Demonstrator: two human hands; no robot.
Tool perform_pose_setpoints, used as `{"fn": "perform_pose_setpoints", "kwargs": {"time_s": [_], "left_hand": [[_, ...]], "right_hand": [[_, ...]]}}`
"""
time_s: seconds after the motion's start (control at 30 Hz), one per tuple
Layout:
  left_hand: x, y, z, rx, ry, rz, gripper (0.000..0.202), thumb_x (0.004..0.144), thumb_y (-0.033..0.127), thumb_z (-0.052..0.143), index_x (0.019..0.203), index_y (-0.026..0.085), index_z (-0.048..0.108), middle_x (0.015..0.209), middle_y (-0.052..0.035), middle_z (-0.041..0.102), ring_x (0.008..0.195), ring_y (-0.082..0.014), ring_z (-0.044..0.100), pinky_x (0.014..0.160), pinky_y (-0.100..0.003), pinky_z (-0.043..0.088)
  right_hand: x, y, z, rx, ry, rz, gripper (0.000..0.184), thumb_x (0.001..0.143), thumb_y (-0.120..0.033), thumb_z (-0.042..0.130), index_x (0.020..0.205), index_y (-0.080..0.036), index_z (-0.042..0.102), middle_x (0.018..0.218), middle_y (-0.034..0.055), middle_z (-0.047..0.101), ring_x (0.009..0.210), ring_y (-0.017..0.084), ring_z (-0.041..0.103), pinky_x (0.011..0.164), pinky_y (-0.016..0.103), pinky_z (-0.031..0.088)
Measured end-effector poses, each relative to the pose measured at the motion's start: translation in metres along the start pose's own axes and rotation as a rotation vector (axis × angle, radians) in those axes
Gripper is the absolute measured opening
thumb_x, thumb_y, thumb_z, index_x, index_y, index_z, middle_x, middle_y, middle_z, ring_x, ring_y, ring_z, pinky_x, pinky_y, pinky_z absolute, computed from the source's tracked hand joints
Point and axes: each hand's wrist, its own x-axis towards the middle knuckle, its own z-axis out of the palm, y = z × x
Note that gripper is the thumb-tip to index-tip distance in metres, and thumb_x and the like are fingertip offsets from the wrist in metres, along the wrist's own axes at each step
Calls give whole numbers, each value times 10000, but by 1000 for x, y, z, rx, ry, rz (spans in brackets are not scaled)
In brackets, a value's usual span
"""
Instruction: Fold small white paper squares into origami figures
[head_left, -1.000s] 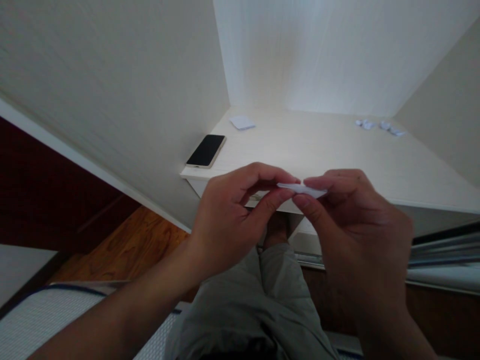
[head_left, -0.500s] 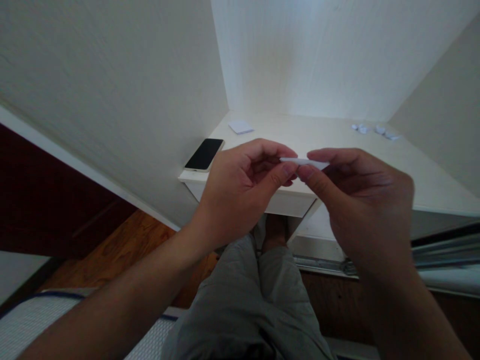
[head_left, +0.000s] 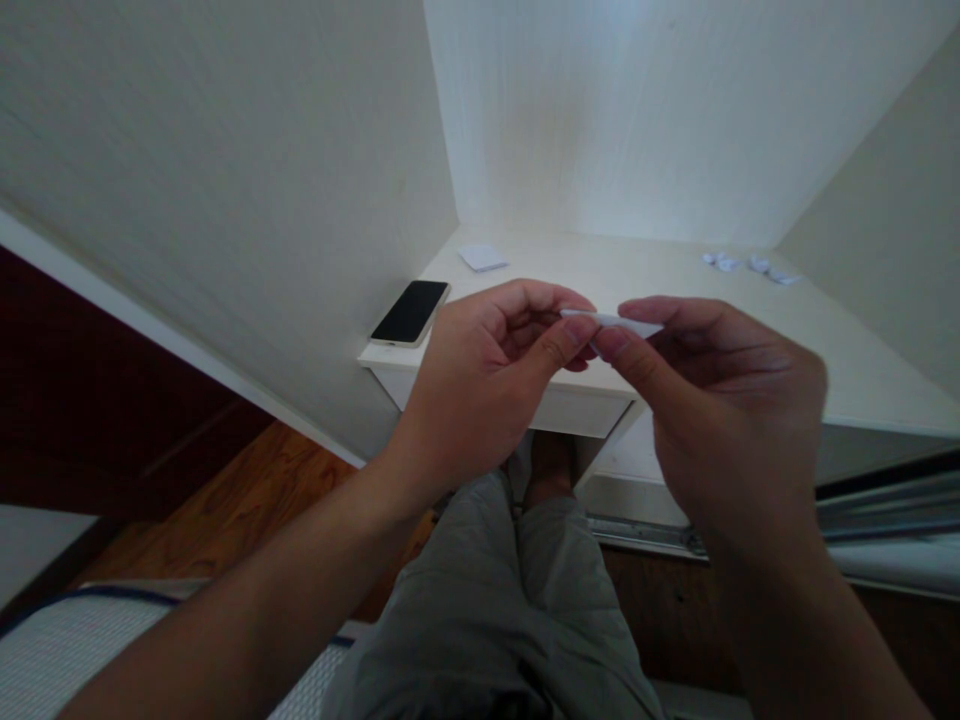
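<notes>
Between both hands I hold a small folded piece of white paper (head_left: 628,324), raised above the front edge of the white desk (head_left: 600,265). My left hand (head_left: 499,375) pinches its left end between thumb and fingers. On the other end, my right hand (head_left: 731,390) is closed, with the thumb pressed near the paper's middle and the fingers behind it. The two thumbs lie almost tip to tip. My fingers hide part of the paper's lower side.
A phone (head_left: 411,312) with a dark screen lies at the desk's left edge. Behind it is a flat stack of white paper (head_left: 482,257). Several small white folded pieces (head_left: 757,265) lie at the back right. White panels (head_left: 637,120) enclose the desk.
The paper between my hands has tilted slightly, showing a little more of its face. Both hands keep their grip and have barely moved.
</notes>
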Motion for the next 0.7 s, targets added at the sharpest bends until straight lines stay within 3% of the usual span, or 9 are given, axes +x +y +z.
{"fn": "perform_pose_setpoints", "kwargs": {"time_s": [0.4, 0.7], "left_hand": [[1, 2, 0, 75, 25, 54, 89, 918, 198, 693, 843, 159, 720, 746, -15, 740, 699, -139, 720, 668, -255, 607], [3, -1, -3, 128, 11, 34, 77, 896, 195, 721, 833, 159, 748, 735, -27, 745, 674, -149, 717, 636, -253, 591]], "right_hand": [[1, 2, 0, 89, -23, 47, 152, 845, -166, 779, 958, -253, 726, 884, -8, 772, 808, 169, 752, 749, 328, 646], [7, 4, -7, 48, -152, 84, 34, 874, -207, 757, 906, -214, 768, 842, 3, 791, 755, 158, 748, 700, 301, 626]]}}
